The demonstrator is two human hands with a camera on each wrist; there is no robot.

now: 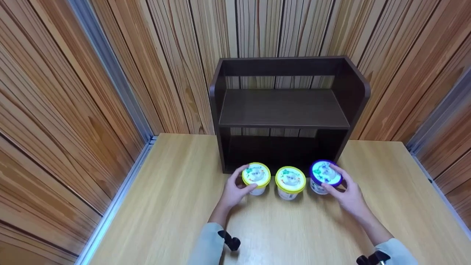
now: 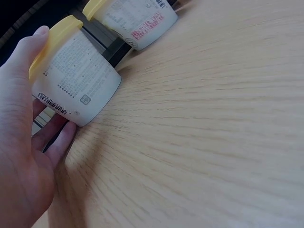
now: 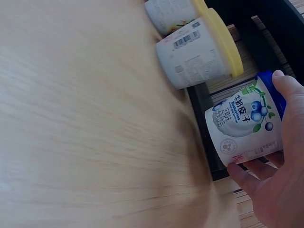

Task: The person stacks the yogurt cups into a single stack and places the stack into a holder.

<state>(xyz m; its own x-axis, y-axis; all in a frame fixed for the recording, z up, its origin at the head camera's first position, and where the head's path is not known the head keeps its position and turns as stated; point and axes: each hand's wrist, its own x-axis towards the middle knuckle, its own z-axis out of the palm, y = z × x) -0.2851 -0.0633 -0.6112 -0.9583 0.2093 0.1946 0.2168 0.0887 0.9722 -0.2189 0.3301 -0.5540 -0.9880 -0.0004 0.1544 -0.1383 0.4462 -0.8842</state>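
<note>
Three lidded yogurt tubs stand in a row on the table, along the shelf's front edge. My left hand [image 1: 233, 190] grips the left yellow-lidded tub [image 1: 257, 174], thumb at the lid and fingers around its far side. Small print and a barcode cover that tub's white wall [image 2: 78, 76] in the left wrist view. Between my hands is the middle yellow-lidded tub [image 1: 290, 179], which neither hand touches. On the right, my right hand [image 1: 350, 194] holds the blue-lidded tub [image 1: 324, 172]; blueberries are printed on its side [image 3: 242, 118]. Whether the held tubs touch the table is hard to tell.
A dark brown two-tier shelf [image 1: 283, 106] stands directly behind the tubs, against the wood-panelled wall [image 1: 176, 66]. The pale wooden table [image 1: 287, 232] stretches to both sides, bordered by metal strips [image 1: 121, 198] at the side walls.
</note>
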